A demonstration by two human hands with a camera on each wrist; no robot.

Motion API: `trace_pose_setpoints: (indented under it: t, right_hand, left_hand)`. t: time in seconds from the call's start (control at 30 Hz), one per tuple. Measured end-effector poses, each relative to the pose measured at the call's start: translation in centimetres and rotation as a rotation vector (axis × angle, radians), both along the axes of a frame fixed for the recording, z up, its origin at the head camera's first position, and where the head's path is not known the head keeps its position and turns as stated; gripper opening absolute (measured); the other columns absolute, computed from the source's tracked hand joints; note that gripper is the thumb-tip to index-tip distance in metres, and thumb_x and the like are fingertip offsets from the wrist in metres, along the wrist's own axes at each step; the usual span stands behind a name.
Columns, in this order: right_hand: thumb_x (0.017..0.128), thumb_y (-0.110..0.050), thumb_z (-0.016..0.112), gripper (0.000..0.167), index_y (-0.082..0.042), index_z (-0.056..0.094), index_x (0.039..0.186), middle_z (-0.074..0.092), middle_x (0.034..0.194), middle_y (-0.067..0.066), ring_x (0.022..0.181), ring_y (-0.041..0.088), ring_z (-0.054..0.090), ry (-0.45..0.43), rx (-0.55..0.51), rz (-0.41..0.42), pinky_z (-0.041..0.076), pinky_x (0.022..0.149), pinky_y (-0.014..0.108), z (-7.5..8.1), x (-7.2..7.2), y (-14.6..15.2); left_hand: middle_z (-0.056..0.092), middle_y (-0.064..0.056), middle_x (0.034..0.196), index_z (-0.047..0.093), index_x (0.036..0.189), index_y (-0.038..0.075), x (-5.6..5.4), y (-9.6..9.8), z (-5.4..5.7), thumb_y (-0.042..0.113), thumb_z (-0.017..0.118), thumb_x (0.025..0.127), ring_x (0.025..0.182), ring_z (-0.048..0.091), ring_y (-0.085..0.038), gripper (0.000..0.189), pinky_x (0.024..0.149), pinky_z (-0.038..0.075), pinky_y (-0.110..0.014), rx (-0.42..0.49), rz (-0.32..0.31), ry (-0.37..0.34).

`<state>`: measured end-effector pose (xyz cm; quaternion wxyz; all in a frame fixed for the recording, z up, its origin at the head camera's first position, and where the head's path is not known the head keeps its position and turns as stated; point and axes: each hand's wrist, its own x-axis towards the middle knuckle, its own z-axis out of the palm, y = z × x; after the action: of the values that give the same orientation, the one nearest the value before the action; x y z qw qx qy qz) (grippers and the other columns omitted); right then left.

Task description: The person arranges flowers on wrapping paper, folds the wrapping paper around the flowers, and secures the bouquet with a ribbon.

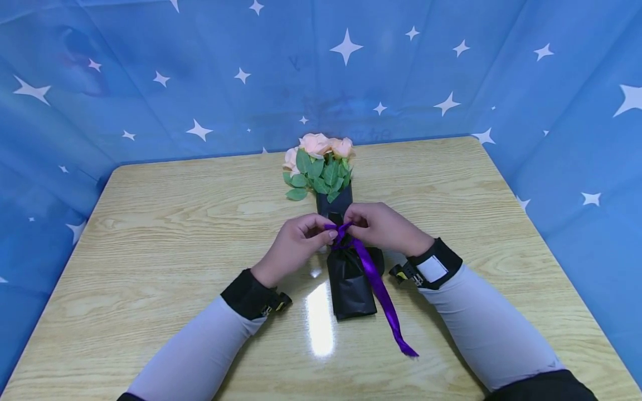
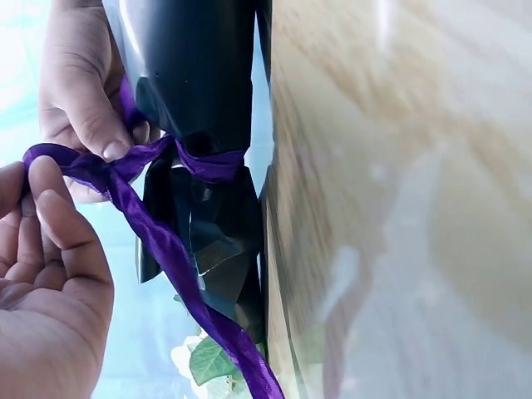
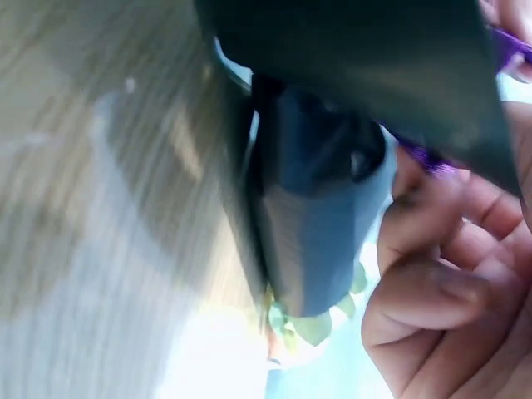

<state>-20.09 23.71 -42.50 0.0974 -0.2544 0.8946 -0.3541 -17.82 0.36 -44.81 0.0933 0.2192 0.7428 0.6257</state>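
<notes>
A bouquet of pale pink roses (image 1: 316, 145) with green leaves (image 1: 321, 174) lies on the table, its stems in black wrapping paper (image 1: 353, 292). A purple ribbon (image 1: 373, 273) circles the gathered waist of the wrap, and one long tail trails toward the front right. My left hand (image 1: 297, 244) pinches a piece of the ribbon between thumb and fingertips at the knot. Just opposite, my right hand (image 1: 385, 227) pinches another part. In the left wrist view, the ribbon (image 2: 154, 237) crosses itself between both hands, beside the black wrap (image 2: 195, 66).
The wooden table (image 1: 165, 234) extends around the bouquet, with a bright light reflection in front of it. A blue curtain (image 1: 281, 67) with white stars hangs along the back and sides. Black straps with small cameras sit on both wrists.
</notes>
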Motion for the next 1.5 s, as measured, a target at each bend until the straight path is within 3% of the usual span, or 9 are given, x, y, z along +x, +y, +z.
trace_pose_setpoints:
  t: [0.2,0.4,0.67,0.9,0.97,1.07,1.23,1.4,1.5]
  right_hand:
    - [0.1,-0.01,0.063,0.004,-0.012,0.066,0.103,0.058,0.073,-0.003,0.06,0.011,0.051,0.03,0.002,0.006,0.04,0.055,0.026,-0.4,0.3,-0.6]
    - [0.097,-0.006,0.064,0.01,-0.014,0.07,0.101,0.066,0.087,-0.001,0.074,0.014,0.058,0.05,-0.021,-0.04,0.049,0.066,0.03,-0.3,0.2,-0.8]
    - [0.098,-0.007,0.066,0.012,-0.013,0.069,0.108,0.068,0.092,0.004,0.077,0.017,0.06,-0.079,-0.072,-0.009,0.052,0.065,0.031,0.2,0.2,-0.2]
    - [0.099,-0.006,0.065,0.016,-0.011,0.075,0.111,0.071,0.093,0.002,0.076,0.015,0.059,-0.033,0.037,0.001,0.049,0.066,0.03,1.0,0.5,0.1]
    - [0.099,-0.008,0.068,0.012,-0.012,0.077,0.106,0.071,0.085,0.0,0.07,0.013,0.056,-0.013,0.055,-0.014,0.046,0.063,0.028,1.1,0.6,0.0]
    - [0.098,-0.009,0.071,0.006,-0.013,0.076,0.096,0.068,0.076,-0.003,0.065,0.011,0.054,0.006,0.054,-0.026,0.044,0.06,0.027,1.0,0.6,-0.1]
    - [0.095,-0.007,0.073,0.009,-0.013,0.07,0.09,0.067,0.075,-0.005,0.065,0.011,0.055,-0.003,0.045,-0.021,0.045,0.06,0.026,0.7,0.6,-0.4]
    - [0.094,-0.016,0.078,0.013,-0.015,0.069,0.104,0.069,0.087,-0.003,0.075,0.014,0.058,-0.075,0.037,0.029,0.049,0.067,0.03,0.8,0.4,0.1]
    - [0.096,-0.021,0.077,0.023,-0.015,0.071,0.117,0.07,0.097,-0.002,0.083,0.015,0.06,-0.104,0.039,0.092,0.051,0.073,0.033,1.1,0.3,0.6]
  left_hand:
    - [0.072,-0.003,0.091,0.075,0.102,0.005,0.3,0.2,0.2,0.011,0.071,0.099,0.084,0.065,-0.011,0.008,0.074,0.052,-0.022,-0.003,-0.036,-0.009]
    - [0.072,-0.004,0.091,0.075,0.102,0.006,0.4,0.1,0.2,0.012,0.07,0.099,0.083,0.064,-0.012,0.008,0.072,0.051,-0.024,-0.014,-0.048,0.004]
    - [0.077,-0.012,0.097,0.072,0.11,0.004,0.2,0.2,0.0,0.013,0.068,0.101,0.091,0.074,-0.024,0.013,0.075,0.054,-0.023,0.002,0.054,-0.02]
    - [0.076,-0.017,0.097,0.071,0.111,0.002,0.2,0.2,0.0,0.011,0.067,0.101,0.093,0.075,-0.035,0.014,0.082,0.061,-0.045,0.016,0.05,-0.035]
    - [0.076,-0.017,0.097,0.071,0.111,0.001,0.2,0.2,0.1,0.011,0.067,0.102,0.094,0.074,-0.038,0.014,0.081,0.061,-0.041,0.016,0.045,-0.033]
    - [0.076,-0.017,0.097,0.071,0.111,0.002,0.3,0.2,0.3,0.01,0.066,0.102,0.092,0.074,-0.031,0.014,0.078,0.059,-0.031,0.013,0.039,-0.026]
    - [0.076,-0.016,0.098,0.071,0.111,0.002,0.5,0.2,0.3,0.009,0.066,0.102,0.091,0.074,-0.026,0.013,0.076,0.056,-0.024,0.015,0.027,-0.018]
    - [0.075,-0.018,0.096,0.071,0.111,0.001,0.4,0.2,0.3,0.01,0.067,0.102,0.094,0.073,-0.041,0.014,0.077,0.057,-0.027,0.034,0.033,-0.008]
    - [0.075,-0.019,0.097,0.07,0.112,0.0,0.4,0.2,0.4,0.01,0.067,0.101,0.095,0.073,-0.041,0.014,0.079,0.059,-0.03,0.042,0.039,-0.011]
